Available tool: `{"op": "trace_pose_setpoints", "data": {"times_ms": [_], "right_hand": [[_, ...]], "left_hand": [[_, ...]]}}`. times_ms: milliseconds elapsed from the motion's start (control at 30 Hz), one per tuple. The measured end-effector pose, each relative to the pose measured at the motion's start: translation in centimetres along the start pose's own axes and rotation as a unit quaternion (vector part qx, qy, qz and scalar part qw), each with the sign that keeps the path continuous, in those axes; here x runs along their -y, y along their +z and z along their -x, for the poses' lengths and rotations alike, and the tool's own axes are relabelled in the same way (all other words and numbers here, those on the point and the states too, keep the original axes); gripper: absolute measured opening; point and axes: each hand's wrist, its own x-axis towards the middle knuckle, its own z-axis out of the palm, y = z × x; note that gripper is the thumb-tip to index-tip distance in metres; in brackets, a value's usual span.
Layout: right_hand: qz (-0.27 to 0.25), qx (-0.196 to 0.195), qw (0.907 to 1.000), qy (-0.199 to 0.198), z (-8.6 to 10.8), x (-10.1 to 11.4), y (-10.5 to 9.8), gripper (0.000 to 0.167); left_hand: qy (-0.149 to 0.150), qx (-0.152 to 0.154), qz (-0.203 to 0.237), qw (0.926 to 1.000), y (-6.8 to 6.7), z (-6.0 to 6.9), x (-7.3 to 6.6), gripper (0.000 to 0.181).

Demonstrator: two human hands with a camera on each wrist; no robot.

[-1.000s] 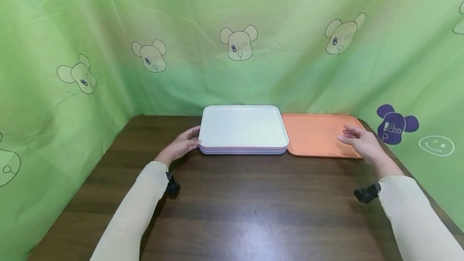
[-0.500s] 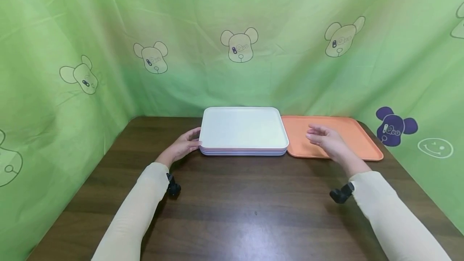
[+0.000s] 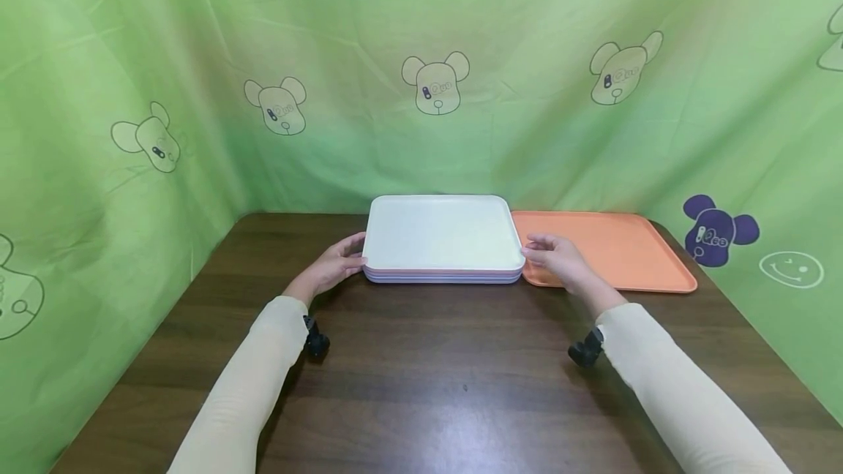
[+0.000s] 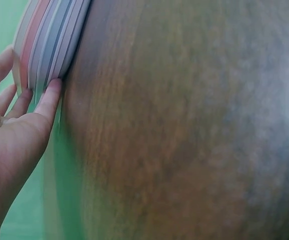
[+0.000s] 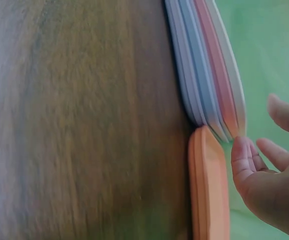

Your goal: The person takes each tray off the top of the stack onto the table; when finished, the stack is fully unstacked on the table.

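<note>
A stack of rectangular trays [image 3: 443,232] stands at the back of the table, white on top. Pink, blue and lavender edges [image 5: 204,75] show beneath the white one in the right wrist view. My left hand [image 3: 331,266] is at the stack's left side; in the left wrist view its fingertips [image 4: 53,87] touch the tray edges and the fingers are relaxed. My right hand [image 3: 558,258] hovers over the left part of an orange tray [image 3: 619,251], its fingertips at the stack's right edge. In the right wrist view the thumb stands apart from the fingers.
The brown wooden table [image 3: 421,364] stretches in front of the trays. A green curtain [image 3: 349,145] with printed bear heads hangs right behind them and along both sides. A small black wrist camera [image 3: 585,348] sits under the right sleeve, another [image 3: 317,339] under the left.
My right hand has moved left across the orange tray, from its right part to the edge of the white-topped stack. My left hand has stayed at the stack's left side.
</note>
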Motion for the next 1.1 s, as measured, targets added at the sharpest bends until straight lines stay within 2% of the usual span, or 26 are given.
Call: {"op": "trace_pose_setpoints", "data": {"times_ms": [267, 567, 800, 967, 1100], "right_hand": [[-0.076, -0.007, 0.9954, 0.059, -0.5, 0.0, 1.2, 0.062], [-0.061, -0.022, 0.9926, 0.103, -1.3, -0.4, 1.6, 0.062], [-0.043, -0.028, 0.9943, 0.094, -1.4, -0.3, 1.8, 0.062], [-0.027, -0.041, 0.9951, 0.086, -1.5, -0.2, 2.0, 0.060], [-0.041, -0.046, 0.9938, 0.092, -1.6, 0.0, 2.1, 0.060]], "left_hand": [[0.011, 0.005, 0.009, 0.9999, 0.1, 0.1, 0.0, 0.068], [0.004, 0.003, 0.011, 0.9999, 0.0, -0.1, 0.0, 0.069], [0.006, 0.003, 0.011, 0.9999, -0.1, -0.1, 0.0, 0.069], [-0.003, -0.002, 0.005, 1.0000, -0.2, -0.2, 0.2, 0.069], [-0.004, -0.003, 0.003, 1.0000, -0.2, -0.2, 0.1, 0.070]]}}
